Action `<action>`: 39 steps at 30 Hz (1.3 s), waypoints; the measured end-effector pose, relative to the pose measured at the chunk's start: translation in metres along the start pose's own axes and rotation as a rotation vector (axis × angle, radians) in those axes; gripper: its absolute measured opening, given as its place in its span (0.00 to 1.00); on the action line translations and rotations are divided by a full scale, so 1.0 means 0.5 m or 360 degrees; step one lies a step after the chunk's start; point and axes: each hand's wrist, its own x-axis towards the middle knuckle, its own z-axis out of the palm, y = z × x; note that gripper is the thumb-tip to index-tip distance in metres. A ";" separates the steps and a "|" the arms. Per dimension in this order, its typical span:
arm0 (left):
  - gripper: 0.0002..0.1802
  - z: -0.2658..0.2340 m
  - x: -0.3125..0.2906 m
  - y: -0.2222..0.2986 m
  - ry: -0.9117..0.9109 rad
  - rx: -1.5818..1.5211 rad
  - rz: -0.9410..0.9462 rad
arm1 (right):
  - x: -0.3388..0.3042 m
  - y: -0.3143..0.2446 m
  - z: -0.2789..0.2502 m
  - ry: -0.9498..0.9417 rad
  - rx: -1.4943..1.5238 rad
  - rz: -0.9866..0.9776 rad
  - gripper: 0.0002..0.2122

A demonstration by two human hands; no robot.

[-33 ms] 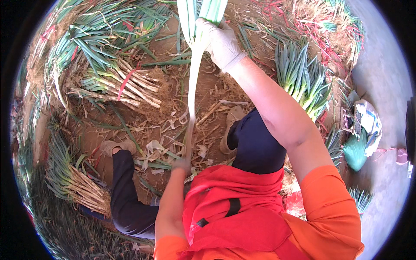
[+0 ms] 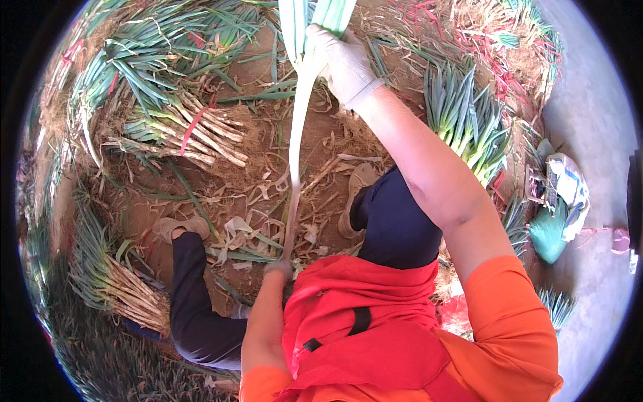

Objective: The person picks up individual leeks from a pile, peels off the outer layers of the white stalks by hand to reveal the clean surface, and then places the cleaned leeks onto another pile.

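A long green onion (image 2: 303,114) with broad green leaves and a white stalk hangs in front of me. My right hand (image 2: 343,65), in a pale glove, is closed around it where leaves meet stalk. The stalk's lower stretch looks brownish and streaked. At its bottom, by my red apron (image 2: 348,315), my left hand (image 2: 278,269) is closed on that end; its fingers are partly hidden and blurred. Left of the stalk lies a bundle of green onions (image 2: 201,130) with a red tie.
Another onion bundle (image 2: 127,288) lies by my left leg, and a leafy bunch (image 2: 462,120) stands right of my right arm. Peeled skins (image 2: 241,234) litter the soil between my feet. At far right, a green bag (image 2: 549,234) sits beside pale concrete floor (image 2: 603,321).
My left hand has moved slightly down, closer to my body. My right hand and the top of the onion have shifted a touch to the right.
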 end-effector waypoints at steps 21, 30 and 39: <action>0.20 -0.469 -0.212 0.180 0.1768 -0.2409 0.1494 | -0.019 -0.030 0.029 -0.0259 0.0469 0.0498 0.13; 0.21 -0.469 -0.305 0.184 0.1327 -0.2746 0.1455 | -0.042 -0.053 0.023 -0.0593 0.0152 0.0731 0.11; 0.07 -0.471 -0.320 0.195 0.1536 -0.2375 0.1145 | -0.053 -0.037 0.048 -0.0441 -0.0230 0.0574 0.12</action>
